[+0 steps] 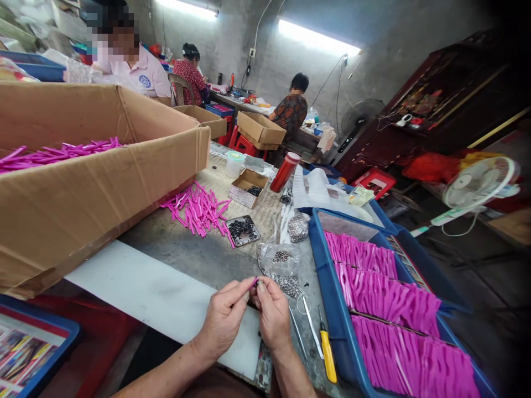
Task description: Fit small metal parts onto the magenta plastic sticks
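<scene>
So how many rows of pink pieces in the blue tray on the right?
3 in view: far row, middle row, near row. The tray runs off the picture's bottom edge, so more may be hidden.

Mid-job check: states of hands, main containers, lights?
Left hand: pinching magenta piece
Right hand: pinching same piece
Large cardboard box: open, holding magenta pieces
Small cardboard box: open, holding dark parts
Square dish: open, holding dark parts
White tub: lidded
Blue tray: open, magenta pieces in rows
Tube lights: lit
</scene>
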`<action>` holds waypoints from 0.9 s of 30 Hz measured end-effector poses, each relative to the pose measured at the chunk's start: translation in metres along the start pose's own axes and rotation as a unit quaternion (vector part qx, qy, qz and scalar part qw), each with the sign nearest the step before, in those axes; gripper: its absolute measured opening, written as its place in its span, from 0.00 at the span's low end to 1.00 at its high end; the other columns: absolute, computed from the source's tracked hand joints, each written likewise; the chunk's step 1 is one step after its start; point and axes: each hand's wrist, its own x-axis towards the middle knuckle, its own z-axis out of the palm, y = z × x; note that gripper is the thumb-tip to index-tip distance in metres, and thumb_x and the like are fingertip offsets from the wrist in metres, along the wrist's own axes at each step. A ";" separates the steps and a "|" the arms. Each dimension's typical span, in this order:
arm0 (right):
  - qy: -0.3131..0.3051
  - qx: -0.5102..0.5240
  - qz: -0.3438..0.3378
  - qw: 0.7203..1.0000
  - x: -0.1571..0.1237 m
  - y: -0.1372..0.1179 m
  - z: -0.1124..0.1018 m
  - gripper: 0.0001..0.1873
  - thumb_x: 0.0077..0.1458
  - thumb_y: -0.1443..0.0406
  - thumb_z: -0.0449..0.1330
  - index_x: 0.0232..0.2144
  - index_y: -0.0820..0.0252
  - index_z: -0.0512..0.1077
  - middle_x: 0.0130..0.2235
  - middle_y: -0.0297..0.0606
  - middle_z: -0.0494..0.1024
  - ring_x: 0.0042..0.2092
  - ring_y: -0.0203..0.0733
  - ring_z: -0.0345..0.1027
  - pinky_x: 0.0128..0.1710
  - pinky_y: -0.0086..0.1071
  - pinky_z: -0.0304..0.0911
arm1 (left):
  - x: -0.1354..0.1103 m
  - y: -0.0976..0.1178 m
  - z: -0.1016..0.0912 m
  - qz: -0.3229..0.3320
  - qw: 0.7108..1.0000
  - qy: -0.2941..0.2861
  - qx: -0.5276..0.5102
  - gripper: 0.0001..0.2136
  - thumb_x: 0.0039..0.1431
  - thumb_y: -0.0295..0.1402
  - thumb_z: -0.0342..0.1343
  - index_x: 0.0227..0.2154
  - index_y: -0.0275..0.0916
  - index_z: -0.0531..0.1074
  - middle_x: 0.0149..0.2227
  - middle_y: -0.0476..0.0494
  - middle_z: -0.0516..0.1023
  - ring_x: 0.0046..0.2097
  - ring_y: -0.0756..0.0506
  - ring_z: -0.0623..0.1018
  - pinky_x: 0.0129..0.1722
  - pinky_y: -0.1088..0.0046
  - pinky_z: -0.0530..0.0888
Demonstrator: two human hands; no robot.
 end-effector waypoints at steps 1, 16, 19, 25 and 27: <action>0.005 -0.016 -0.006 1.000 0.000 0.000 0.000 0.10 0.47 0.59 0.55 0.26 0.61 0.68 0.20 0.28 0.61 0.21 0.29 0.51 0.21 0.23 0.51 | 0.000 0.000 0.000 -0.001 1.000 -0.001 0.001 0.13 0.53 0.27 0.47 0.40 0.37 0.71 0.26 0.46 0.70 0.28 0.50 0.70 0.28 0.76 0.69; 0.035 -0.083 -0.019 0.996 0.002 0.002 -0.002 0.08 0.45 0.61 0.56 0.26 0.61 0.68 0.23 0.30 0.66 0.25 0.32 0.59 0.26 0.26 0.57 | -0.001 -0.001 0.001 -0.020 1.000 -0.011 -0.005 0.13 0.53 0.28 0.47 0.41 0.37 0.70 0.27 0.46 0.70 0.30 0.49 0.70 0.30 0.76 0.69; 0.048 -0.076 -0.021 0.996 0.002 0.001 0.000 0.08 0.44 0.61 0.57 0.25 0.61 0.67 0.23 0.30 0.67 0.25 0.32 0.59 0.26 0.26 0.58 | -0.001 -0.001 0.001 -0.023 1.000 -0.014 -0.009 0.13 0.54 0.28 0.47 0.42 0.38 0.70 0.28 0.45 0.71 0.30 0.49 0.70 0.31 0.75 0.69; 0.075 -0.098 -0.040 0.992 0.001 0.002 0.000 0.08 0.43 0.61 0.57 0.24 0.61 0.66 0.23 0.31 0.66 0.25 0.33 0.59 0.26 0.27 0.58 | -0.001 -0.001 0.002 -0.022 1.000 -0.010 -0.008 0.13 0.53 0.27 0.47 0.41 0.38 0.70 0.28 0.46 0.71 0.30 0.49 0.71 0.30 0.75 0.69; 0.070 -0.107 -0.044 0.991 0.000 0.003 0.000 0.08 0.44 0.61 0.56 0.24 0.61 0.67 0.23 0.31 0.66 0.25 0.33 0.58 0.26 0.27 0.58 | -0.002 -0.001 0.002 -0.022 1.000 -0.008 -0.008 0.13 0.53 0.27 0.47 0.41 0.38 0.70 0.28 0.45 0.72 0.31 0.49 0.71 0.30 0.75 0.70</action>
